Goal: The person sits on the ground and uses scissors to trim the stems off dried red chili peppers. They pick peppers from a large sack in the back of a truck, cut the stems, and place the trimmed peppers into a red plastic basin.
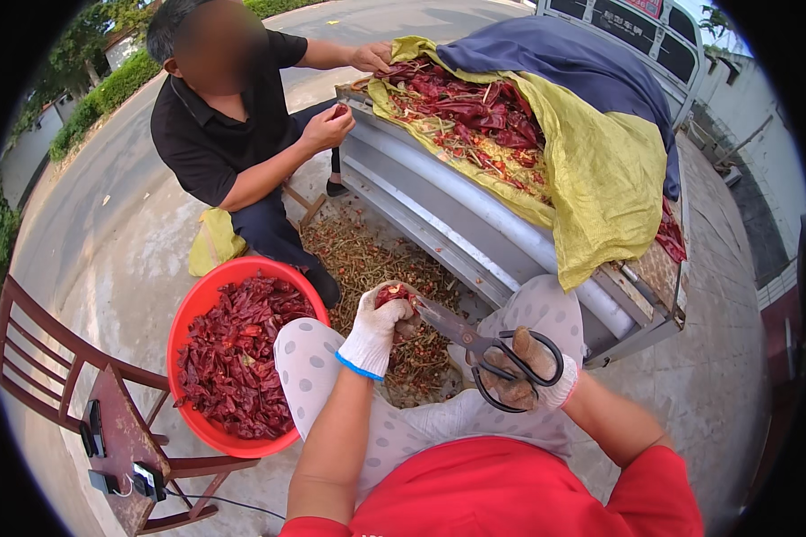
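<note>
My left hand (379, 322), in a white work glove with a blue cuff edge, grips a dried red chili pepper (393, 293). Its cut end shows pale inside. In my right hand (527, 372), gloved and stained brown, are scissors (467, 335) with black handles. Their blades point toward the pepper and reach its right side; whether they touch it cannot be told. Beside my left knee stands a red plastic basin (183, 322) heaped with dried red chili peppers (242, 356). Cut stems and scraps (383, 262) cover the ground below my hands.
A truck bed (430, 181) ahead carries more dried chilies (470, 107) under yellow woven sacking (598, 174) and a dark blue cloth (564, 60). Another person (235, 134) sits at the front left, handling chilies. A wooden chair (117, 429) at left holds small electronic devices and a cable.
</note>
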`<act>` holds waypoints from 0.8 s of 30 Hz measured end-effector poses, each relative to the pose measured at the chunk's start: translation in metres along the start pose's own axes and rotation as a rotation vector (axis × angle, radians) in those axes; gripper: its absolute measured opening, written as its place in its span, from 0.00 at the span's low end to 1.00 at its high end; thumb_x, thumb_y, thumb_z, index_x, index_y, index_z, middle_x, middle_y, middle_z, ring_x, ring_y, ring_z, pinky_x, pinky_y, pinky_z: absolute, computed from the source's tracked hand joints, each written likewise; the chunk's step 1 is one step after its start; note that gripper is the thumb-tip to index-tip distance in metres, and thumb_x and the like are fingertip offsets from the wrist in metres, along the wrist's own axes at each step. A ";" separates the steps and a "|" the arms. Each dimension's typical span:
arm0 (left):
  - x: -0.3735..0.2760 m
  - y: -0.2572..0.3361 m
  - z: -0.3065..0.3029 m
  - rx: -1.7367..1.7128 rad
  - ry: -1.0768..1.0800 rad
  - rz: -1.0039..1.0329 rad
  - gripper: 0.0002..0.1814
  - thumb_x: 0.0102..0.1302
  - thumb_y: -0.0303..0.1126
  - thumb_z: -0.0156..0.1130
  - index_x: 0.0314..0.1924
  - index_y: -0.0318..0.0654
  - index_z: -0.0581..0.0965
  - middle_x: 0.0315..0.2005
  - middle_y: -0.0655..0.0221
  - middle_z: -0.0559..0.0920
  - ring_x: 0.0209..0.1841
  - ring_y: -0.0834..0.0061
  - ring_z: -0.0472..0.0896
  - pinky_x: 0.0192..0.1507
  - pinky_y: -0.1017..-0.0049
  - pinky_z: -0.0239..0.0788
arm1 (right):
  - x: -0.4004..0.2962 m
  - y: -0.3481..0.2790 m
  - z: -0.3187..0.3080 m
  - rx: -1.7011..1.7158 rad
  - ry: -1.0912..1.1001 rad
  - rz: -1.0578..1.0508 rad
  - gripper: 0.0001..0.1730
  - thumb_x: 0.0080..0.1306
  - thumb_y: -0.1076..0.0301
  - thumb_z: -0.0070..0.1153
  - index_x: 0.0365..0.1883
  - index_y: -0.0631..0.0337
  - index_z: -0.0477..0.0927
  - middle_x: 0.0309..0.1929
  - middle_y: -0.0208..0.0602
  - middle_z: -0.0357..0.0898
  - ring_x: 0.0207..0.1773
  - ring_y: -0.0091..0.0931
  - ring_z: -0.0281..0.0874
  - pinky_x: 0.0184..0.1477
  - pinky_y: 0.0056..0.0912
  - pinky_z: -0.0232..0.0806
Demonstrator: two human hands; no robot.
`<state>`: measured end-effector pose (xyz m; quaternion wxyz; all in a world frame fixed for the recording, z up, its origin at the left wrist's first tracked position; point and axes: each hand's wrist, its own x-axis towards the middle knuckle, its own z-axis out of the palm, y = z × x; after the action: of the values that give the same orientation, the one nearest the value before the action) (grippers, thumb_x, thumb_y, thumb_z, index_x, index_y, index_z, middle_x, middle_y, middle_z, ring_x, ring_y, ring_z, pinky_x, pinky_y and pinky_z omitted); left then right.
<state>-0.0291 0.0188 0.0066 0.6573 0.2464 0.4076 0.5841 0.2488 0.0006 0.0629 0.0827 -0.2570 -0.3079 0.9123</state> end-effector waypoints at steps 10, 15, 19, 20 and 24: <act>-0.005 0.001 0.009 -0.086 -0.006 -0.023 0.12 0.48 0.21 0.51 0.36 0.31 0.75 0.21 0.67 0.74 0.16 0.78 0.63 0.17 0.73 0.51 | 0.023 0.019 -0.029 0.257 -0.136 -0.019 0.48 0.54 0.18 0.50 0.35 0.64 0.75 0.10 0.26 0.60 0.08 0.16 0.56 0.10 0.19 0.49; -0.001 -0.017 0.006 -0.475 -0.143 0.018 0.10 0.51 0.24 0.52 0.34 0.36 0.75 0.18 0.71 0.71 0.16 0.78 0.62 0.19 0.74 0.49 | 0.052 0.045 -0.006 0.489 -0.475 -0.102 0.49 0.56 0.19 0.48 0.35 0.67 0.76 0.09 0.20 0.55 0.07 0.15 0.48 0.09 0.19 0.46; 0.002 -0.025 0.013 -0.611 -0.047 0.001 0.08 0.52 0.25 0.52 0.33 0.38 0.76 0.20 0.71 0.73 0.20 0.73 0.68 0.23 0.71 0.59 | 0.067 0.056 0.001 0.608 -0.576 -0.127 0.47 0.59 0.21 0.48 0.39 0.65 0.77 0.09 0.19 0.55 0.08 0.15 0.49 0.10 0.19 0.47; 0.005 -0.029 0.010 -0.642 -0.048 -0.001 0.06 0.53 0.27 0.54 0.33 0.39 0.76 0.21 0.71 0.75 0.21 0.71 0.71 0.25 0.70 0.64 | 0.070 0.058 0.005 0.587 -0.547 -0.171 0.46 0.59 0.21 0.48 0.39 0.65 0.77 0.10 0.19 0.55 0.09 0.16 0.50 0.10 0.19 0.48; 0.004 -0.033 0.019 -0.838 0.057 -0.121 0.06 0.56 0.32 0.59 0.33 0.39 0.77 0.26 0.66 0.79 0.27 0.64 0.78 0.33 0.64 0.75 | 0.078 0.068 0.015 0.360 -0.266 -0.292 0.45 0.60 0.20 0.45 0.39 0.61 0.75 0.12 0.18 0.54 0.12 0.16 0.50 0.15 0.19 0.48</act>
<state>0.0054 0.0185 -0.0106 0.7220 -0.0829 0.1664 0.6665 0.1748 -0.0374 -0.0007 0.2165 -0.0688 -0.1824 0.9566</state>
